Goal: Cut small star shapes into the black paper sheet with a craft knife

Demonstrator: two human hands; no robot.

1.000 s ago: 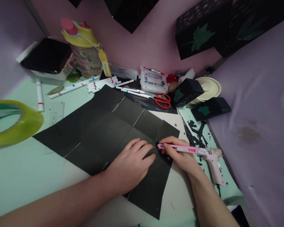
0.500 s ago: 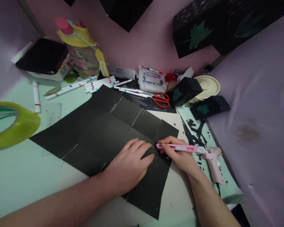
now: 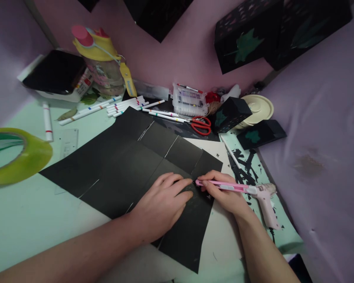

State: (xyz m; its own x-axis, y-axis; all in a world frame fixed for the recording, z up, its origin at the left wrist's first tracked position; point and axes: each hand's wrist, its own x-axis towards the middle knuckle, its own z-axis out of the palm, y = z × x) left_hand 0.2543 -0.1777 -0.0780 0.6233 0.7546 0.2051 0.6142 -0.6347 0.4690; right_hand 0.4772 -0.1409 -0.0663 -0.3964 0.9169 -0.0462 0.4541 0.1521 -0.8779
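A large sheet of black card, with fold lines and several slits along its edges, lies at an angle over the table. My left hand rests on it with fingers stretched out, the fingertips close to the knife's tip. In my right hand is a pink utility knife, gripped near its front end, its tip at the card just right of my left fingertips. Faint pencil marks show on the card beneath my hands. The blade itself is too small to make out.
Red-handled scissors, white markers and a clear case lie behind the card. To the right are a pink glue gun, black paper scraps and black boxes. A yellow-green tape roll is at left, a bottle behind.
The knife tip and my right hand have barely shifted at the card. My left fingers stay on the sheet, the index fingertip slightly nearer the knife. The view has moved a little.
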